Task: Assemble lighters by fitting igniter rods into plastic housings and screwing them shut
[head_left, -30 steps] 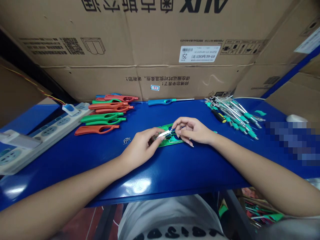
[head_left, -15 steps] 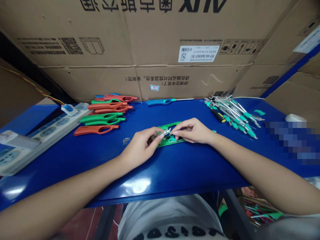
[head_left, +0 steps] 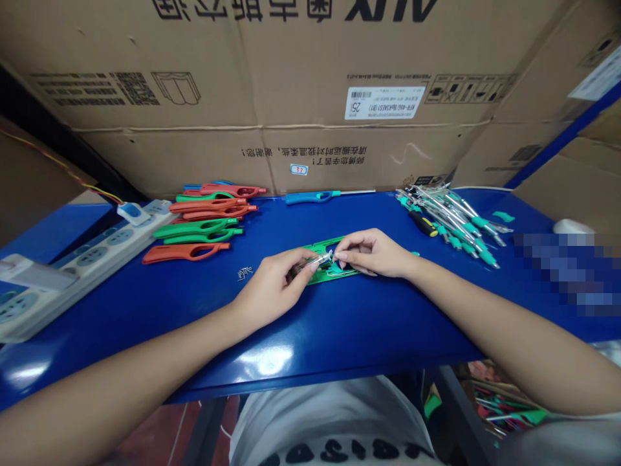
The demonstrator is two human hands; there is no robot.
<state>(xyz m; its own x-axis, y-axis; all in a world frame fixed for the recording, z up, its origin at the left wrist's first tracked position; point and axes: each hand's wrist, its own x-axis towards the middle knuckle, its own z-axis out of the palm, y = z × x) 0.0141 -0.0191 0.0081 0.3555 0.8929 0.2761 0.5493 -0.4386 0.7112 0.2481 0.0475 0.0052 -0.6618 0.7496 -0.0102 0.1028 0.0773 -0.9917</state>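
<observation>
In my left hand (head_left: pixel 274 281), the thumb and fingers are closed round a small clear lighter fuel tank (head_left: pixel 317 261) with a whitish tip, held at a slant to the upper right. My right hand (head_left: pixel 376 252) meets that tip with thumb and forefinger pinched together; whatever is between them is too small to make out. Beneath both hands lies an open green lighter shell (head_left: pixel 317 279), partly covered by them, with a thin pale wire or tube along its right part. A little pile of metal screws or pins (head_left: pixel 245 273) lies left of my left hand.
Several red and green lighter bodies (head_left: pixel 194 230) are stacked at the left, beside a white power strip (head_left: pixel 104 249). A blue lighter (head_left: pixel 308 198) lies by the cardboard wall (head_left: pixel 218 149). At right are metal lighter stems (head_left: pixel 466 223) and a black-and-yellow handled tool (head_left: pixel 423 224).
The fingers of my right hand have shifted slightly at the tank's tip. My left hand stays almost in place, still holding the tank; the objects around have not moved.
</observation>
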